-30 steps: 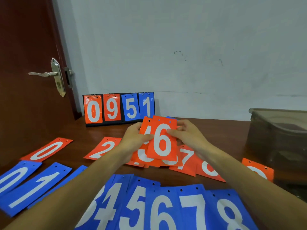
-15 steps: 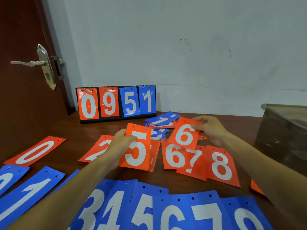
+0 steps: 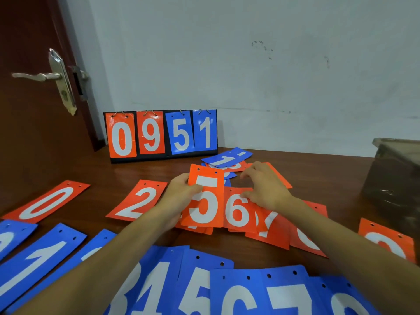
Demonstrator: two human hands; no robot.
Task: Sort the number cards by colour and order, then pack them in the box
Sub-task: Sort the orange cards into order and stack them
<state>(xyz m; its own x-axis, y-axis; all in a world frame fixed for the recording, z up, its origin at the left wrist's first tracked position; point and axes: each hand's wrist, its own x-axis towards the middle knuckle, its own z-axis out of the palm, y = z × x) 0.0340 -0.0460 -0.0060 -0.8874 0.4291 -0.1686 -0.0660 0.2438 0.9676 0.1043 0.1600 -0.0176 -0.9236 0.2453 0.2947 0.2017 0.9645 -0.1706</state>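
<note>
left hand [image 3: 179, 196]: grip closed on the orange 5 card [image 3: 205, 198], thumb on its face
right hand [image 3: 264, 189]: fingers spread, fingertips on the orange 6 card [image 3: 238, 210]
cards: mid-surface [image 3: 318, 176], side by side

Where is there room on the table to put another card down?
The widest bare wood is on the right, between the pile of cards by the wall and the plastic box. A smaller patch lies between the scoreboard, the red 0 and the red 2. The middle red row and the blue row in front are crowded and overlapping.
</note>
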